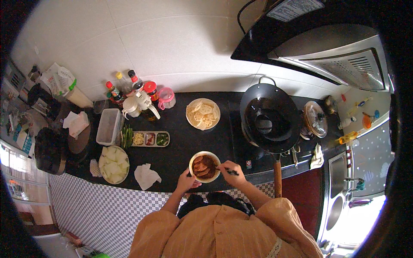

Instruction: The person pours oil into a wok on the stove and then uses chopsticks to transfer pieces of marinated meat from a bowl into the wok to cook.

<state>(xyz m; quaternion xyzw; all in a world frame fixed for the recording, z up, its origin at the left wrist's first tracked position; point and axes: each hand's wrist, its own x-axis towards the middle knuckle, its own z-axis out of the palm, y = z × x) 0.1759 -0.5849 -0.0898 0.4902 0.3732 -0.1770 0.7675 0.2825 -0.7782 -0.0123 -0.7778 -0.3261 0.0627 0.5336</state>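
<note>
My left hand grips the left side of a pale bowl at the front of the counter. In the bowl lie slices of meat coated in reddish-brown sauce. My right hand is closed on the dark handle of a utensil, whose far end reaches over the bowl's right rim into the meat. Its working end is hidden, so its kind cannot be told. Behind the bowl, a plate of sliced lotus root stands on the black counter.
A black wok sits on the stove at right, its wooden handle jutting forward, under a range hood. At left are a seasoning tray, a bowl of pale cut vegetable, crumpled tissue, a plastic container and several condiment bottles.
</note>
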